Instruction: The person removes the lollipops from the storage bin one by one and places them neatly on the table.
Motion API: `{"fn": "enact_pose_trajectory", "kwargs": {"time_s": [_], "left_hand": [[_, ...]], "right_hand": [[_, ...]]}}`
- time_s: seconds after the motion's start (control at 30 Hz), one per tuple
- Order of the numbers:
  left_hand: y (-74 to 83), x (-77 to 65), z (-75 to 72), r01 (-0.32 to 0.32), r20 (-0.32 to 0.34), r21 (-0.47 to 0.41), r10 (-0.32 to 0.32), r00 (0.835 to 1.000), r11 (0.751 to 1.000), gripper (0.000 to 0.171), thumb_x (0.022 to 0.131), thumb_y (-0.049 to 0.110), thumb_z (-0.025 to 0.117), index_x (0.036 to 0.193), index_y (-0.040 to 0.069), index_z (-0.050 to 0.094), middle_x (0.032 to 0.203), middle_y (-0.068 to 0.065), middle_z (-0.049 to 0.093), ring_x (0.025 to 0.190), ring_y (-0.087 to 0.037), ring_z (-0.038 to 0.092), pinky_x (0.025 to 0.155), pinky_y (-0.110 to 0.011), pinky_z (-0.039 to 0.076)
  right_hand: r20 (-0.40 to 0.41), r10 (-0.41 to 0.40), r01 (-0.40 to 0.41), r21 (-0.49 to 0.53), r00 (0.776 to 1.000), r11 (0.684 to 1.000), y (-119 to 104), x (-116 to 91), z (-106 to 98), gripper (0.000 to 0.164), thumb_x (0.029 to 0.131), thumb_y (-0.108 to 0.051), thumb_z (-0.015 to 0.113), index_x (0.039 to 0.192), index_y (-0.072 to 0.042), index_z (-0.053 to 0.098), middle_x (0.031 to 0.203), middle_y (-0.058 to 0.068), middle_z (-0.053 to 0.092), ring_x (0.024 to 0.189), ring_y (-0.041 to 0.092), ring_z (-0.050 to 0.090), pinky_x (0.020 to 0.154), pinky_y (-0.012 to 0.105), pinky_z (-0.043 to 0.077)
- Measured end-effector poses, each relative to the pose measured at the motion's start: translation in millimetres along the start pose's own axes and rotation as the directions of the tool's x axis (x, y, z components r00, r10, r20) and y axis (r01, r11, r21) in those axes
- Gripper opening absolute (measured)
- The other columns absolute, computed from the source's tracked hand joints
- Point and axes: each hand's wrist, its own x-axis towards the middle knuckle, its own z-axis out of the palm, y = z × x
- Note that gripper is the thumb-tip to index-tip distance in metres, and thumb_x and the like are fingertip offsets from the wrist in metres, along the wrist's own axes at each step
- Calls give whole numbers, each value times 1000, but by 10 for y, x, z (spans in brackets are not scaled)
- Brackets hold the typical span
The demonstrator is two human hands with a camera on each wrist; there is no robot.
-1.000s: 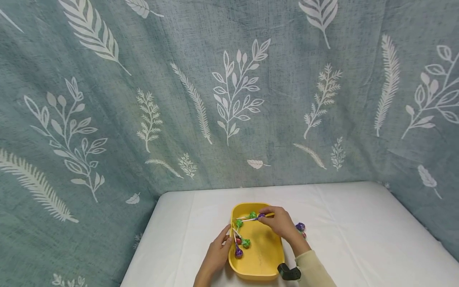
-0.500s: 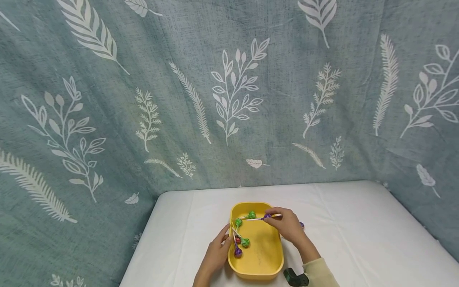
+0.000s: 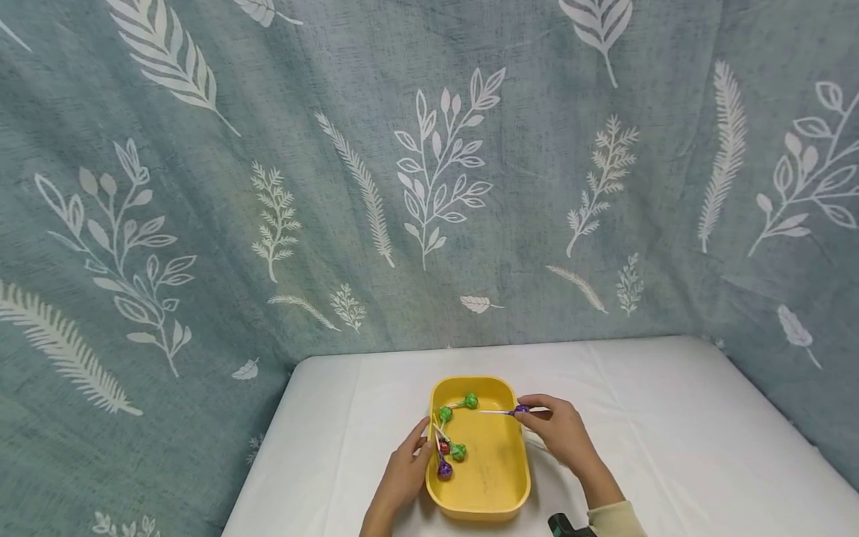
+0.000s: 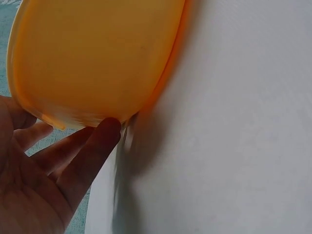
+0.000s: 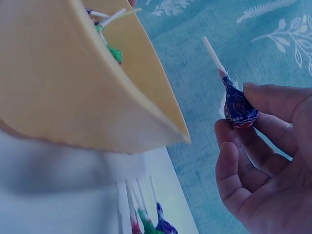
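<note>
A yellow tray stands on the white-covered table with several lollipops inside, mostly along its left side. Among them are a green lollipop at the far end and a purple lollipop nearer. My left hand touches the tray's left wall, fingers fairly straight against it in the left wrist view. Over the tray's right rim, my right hand pinches a purple-wrapped lollipop by its head between thumb and fingers. Its white stick points left, across the tray's inside.
On the table right of the tray lie more lollipops, seen in the right wrist view as a purple one beside a green and a red one. In the head view my right hand mostly hides them. A leaf-patterned curtain hangs behind the table.
My right hand has moved right with the purple lollipop, from over the tray's far part to its right rim. My left hand has stayed at the left wall.
</note>
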Motion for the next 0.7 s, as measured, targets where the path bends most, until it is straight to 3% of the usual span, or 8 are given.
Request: {"fn": "enact_pose_trajectory", "kwargs": {"time_s": [0.03,0.13,0.2,0.27,0.7], "left_hand": [[1,0,0,0,-2,1,0,1000,1000,50,107,29,51,155,17,43,134,-24,61,111,-38,67,95,-55,53],[8,8,-3,16,-3,5,-16,1000,1000,50,107,30,51,155,18,44,135,-24,60,112,-39,66,96,-56,52],[3,17,-5,29,-3,12,-29,1000,999,51,107,31,51,155,19,44,135,-24,60,113,-39,66,95,-55,52],[3,17,-5,37,-1,16,-37,999,999,50,107,32,51,155,19,44,135,-23,60,112,-38,66,94,-55,53],[19,-2,-15,15,-4,20,-15,1000,1000,50,107,28,51,155,17,44,133,-23,61,109,-34,67,91,-52,55]], "right_hand": [[-1,12,-12,5,1000,1000,9,-3,-23,30,93,-20,76,119,-6,73,112,9,73,88,23,70,67,36,59],[-13,21,-22,-14,1000,1000,35,-16,-93,32,93,-23,76,120,-7,73,114,10,72,88,22,69,65,34,58],[-21,27,-28,-25,999,999,48,-27,-132,33,93,-24,76,121,-7,72,116,11,71,91,25,70,68,37,60],[-31,22,-23,-50,999,998,68,-55,-167,35,94,-24,75,123,-6,72,121,12,70,105,27,69,82,38,59],[-75,59,-67,-104,995,992,248,-210,-299,42,94,-28,75,126,-2,69,116,16,71,104,30,70,83,42,59]]}}
